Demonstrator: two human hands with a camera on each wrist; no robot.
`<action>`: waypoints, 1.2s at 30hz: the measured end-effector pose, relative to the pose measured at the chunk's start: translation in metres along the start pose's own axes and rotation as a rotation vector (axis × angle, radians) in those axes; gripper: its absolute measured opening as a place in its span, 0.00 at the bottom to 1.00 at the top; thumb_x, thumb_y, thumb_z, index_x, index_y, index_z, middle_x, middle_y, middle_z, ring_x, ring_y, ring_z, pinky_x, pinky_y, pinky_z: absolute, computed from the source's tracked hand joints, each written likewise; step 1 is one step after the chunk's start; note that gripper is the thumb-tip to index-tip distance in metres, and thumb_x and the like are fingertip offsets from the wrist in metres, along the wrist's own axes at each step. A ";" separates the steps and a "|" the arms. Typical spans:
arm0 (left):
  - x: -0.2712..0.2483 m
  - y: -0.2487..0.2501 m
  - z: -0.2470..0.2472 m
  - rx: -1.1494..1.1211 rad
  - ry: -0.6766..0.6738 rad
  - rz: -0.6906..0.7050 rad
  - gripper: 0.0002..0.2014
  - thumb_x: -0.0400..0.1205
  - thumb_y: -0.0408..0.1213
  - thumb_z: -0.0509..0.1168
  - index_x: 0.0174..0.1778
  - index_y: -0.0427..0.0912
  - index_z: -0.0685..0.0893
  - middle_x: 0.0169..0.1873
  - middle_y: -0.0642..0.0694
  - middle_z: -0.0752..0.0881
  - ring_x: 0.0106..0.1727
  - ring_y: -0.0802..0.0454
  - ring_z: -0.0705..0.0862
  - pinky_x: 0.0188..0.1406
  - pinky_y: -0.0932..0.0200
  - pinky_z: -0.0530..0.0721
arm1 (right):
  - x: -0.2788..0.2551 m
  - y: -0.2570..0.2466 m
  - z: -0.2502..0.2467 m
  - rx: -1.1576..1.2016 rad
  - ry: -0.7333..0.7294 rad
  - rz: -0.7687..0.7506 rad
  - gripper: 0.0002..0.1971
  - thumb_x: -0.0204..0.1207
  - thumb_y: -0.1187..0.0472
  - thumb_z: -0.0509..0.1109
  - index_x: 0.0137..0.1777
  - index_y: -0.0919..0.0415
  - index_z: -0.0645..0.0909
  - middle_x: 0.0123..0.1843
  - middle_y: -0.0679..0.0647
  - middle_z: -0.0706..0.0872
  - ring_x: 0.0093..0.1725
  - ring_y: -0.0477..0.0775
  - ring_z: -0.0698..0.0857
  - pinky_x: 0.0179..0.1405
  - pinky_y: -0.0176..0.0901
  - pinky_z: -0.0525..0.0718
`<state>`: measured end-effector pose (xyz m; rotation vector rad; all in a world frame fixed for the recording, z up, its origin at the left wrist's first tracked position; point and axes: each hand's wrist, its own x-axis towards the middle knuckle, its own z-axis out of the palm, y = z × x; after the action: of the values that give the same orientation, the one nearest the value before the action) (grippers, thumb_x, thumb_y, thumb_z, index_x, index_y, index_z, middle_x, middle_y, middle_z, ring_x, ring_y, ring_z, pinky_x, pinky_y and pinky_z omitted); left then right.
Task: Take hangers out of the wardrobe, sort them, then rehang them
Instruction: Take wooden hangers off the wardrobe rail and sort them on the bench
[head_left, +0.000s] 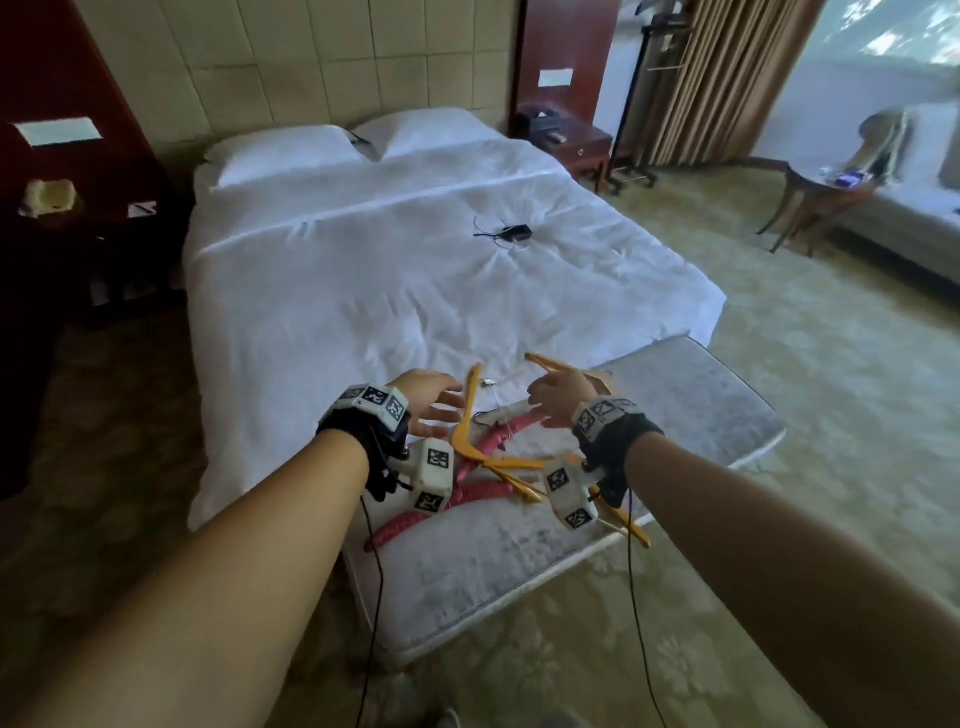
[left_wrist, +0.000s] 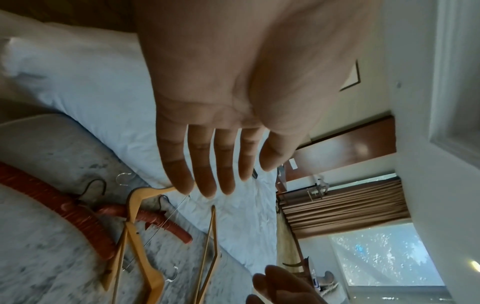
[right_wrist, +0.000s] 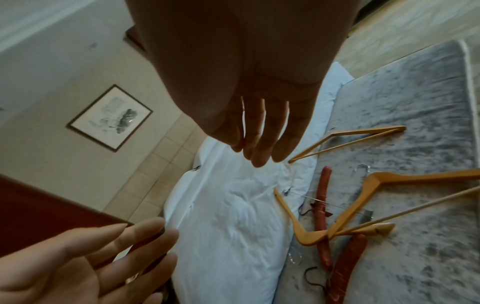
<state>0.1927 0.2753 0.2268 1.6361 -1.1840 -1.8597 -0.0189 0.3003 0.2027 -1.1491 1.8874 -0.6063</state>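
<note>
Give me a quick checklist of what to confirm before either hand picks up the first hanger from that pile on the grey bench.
1. Left hand free: ok, fingers straight, holding nothing.
2. Right hand free: ok, open above the pile.
3. Hangers out of the wardrobe: ok, wooden hangers and pink padded hangers lie on the grey bench.
4. Kinds already separated: not ok, wood and pink overlap.
5. Hooks untangled: cannot tell; a thin wire crosses the pile.
6. Bed free for sorting: ok, apart from a small black device.
</note>
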 end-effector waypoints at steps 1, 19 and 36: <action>0.013 0.000 0.006 -0.001 0.013 0.004 0.05 0.83 0.35 0.64 0.43 0.40 0.83 0.41 0.43 0.87 0.38 0.47 0.86 0.41 0.53 0.84 | 0.010 0.010 -0.005 0.000 0.018 0.028 0.10 0.80 0.64 0.65 0.54 0.67 0.86 0.52 0.67 0.90 0.46 0.63 0.90 0.53 0.61 0.89; 0.288 -0.018 0.145 -0.175 0.415 -0.179 0.04 0.81 0.27 0.61 0.43 0.32 0.81 0.27 0.42 0.83 0.16 0.54 0.79 0.14 0.65 0.76 | 0.248 0.198 -0.065 0.156 -0.191 0.437 0.12 0.80 0.64 0.65 0.59 0.66 0.85 0.57 0.66 0.89 0.46 0.59 0.88 0.55 0.56 0.89; 0.457 -0.163 0.206 -0.182 0.356 -0.717 0.23 0.86 0.34 0.60 0.77 0.47 0.67 0.58 0.38 0.76 0.54 0.42 0.79 0.48 0.46 0.85 | 0.375 0.385 0.001 -0.120 -0.476 0.696 0.15 0.83 0.56 0.62 0.63 0.60 0.82 0.53 0.60 0.85 0.47 0.58 0.83 0.46 0.46 0.80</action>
<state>-0.0731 0.0903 -0.1895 2.3436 -0.2747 -1.8420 -0.2966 0.1480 -0.2312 -0.5609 1.7508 0.1590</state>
